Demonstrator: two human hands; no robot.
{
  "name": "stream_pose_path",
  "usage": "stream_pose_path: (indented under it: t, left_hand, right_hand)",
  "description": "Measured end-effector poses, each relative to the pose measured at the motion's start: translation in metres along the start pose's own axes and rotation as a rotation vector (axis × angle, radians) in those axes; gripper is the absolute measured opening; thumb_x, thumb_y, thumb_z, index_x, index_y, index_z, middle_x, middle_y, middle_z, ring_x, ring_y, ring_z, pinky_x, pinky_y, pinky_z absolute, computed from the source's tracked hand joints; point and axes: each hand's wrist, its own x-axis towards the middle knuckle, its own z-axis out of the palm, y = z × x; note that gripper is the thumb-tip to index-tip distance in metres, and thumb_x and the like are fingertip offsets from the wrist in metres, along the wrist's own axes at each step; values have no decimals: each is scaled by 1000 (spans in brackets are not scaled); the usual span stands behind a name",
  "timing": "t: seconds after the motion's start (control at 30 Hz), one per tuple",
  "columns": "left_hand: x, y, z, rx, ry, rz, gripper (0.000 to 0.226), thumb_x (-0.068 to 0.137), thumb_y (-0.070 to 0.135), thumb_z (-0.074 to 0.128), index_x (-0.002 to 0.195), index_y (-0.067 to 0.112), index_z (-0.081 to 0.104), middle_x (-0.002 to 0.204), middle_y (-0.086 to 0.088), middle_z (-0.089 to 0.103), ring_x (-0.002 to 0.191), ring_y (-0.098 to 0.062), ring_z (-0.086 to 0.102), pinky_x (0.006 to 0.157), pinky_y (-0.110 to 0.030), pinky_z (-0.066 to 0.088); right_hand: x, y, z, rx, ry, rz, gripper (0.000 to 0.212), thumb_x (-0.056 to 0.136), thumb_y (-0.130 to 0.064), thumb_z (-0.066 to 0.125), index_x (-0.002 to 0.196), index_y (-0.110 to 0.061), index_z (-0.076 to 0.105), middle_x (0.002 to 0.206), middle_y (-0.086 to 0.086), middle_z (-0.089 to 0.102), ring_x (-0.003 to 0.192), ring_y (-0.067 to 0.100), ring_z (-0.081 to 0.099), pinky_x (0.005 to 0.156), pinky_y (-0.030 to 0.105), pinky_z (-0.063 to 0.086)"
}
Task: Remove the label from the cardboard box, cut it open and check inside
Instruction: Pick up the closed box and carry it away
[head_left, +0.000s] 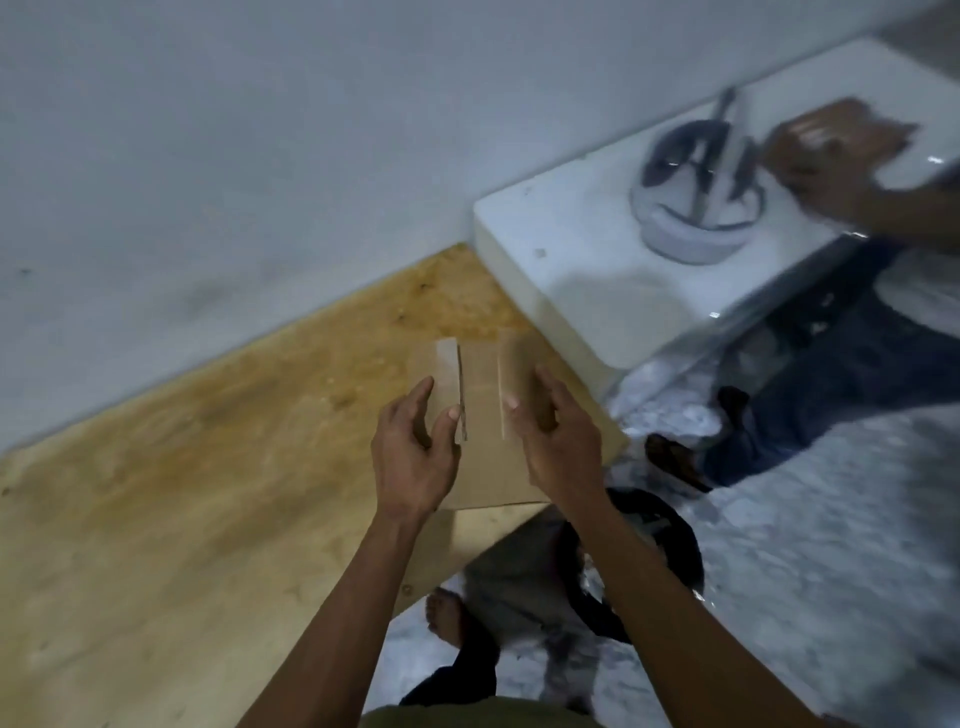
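left hand (410, 457): nearest the camera, on the box's left side; fingers loosely curved, thumb lying on the top face by the slit. Touching more than gripping, as far as the blur lets me tell.
right hand (558, 441): on the box's right side, thumb on top, fingers bent down over the right edge. Contact looks light; a firm grip cannot be confirmed.
cardboard box (480, 415): between both hands, sitting on the near corner of the wooden table (208, 467), close to the table's edge. Small, flat, brown.
top seam (461, 400): a dark slit runs along the top face, left of centre, with clear tape (447, 353) around it; looks already cut. No label visible on the faces shown.
handling, judged: likely light and fairly stiff at the edges, softer across the top panels. Tape looks slick; bare cardboard should give better purchase.
where to hold, judged: steady the side walls, then lift the flap edges at the slit with the thumbs. Pressing the middle could crush the contents.
white block (597, 270): beyond the box, butted against the table's far corner.
clear container (696, 197): on the block, tools standing in it; blurred.
other person's hand (836, 156): farthest, next to the container.
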Motion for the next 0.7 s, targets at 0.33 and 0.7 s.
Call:
stream_pose_path:
  t: [0.33,0.7]
  left_hand:
    - [-117,106,121,18,-422,73,44,90,37,67,129,17,66,106,-12,72,91,-12,62,82,-18,43]
    - [-228,94,191,297,-673,113,46,100,41,48,137,16,58,152,-14,38,136,-31,43,108,-30,35]
  right_hand:
    - [-109,104,-168,16,372,249,55,92,-51,57,138,-22,53,135,2,56,121,16,55,97,29,44]
    - [-177,218,-202,-6,362,566,53,92,-59,46,129,-24,61,116,17,58,102,33,60,87,41,53]
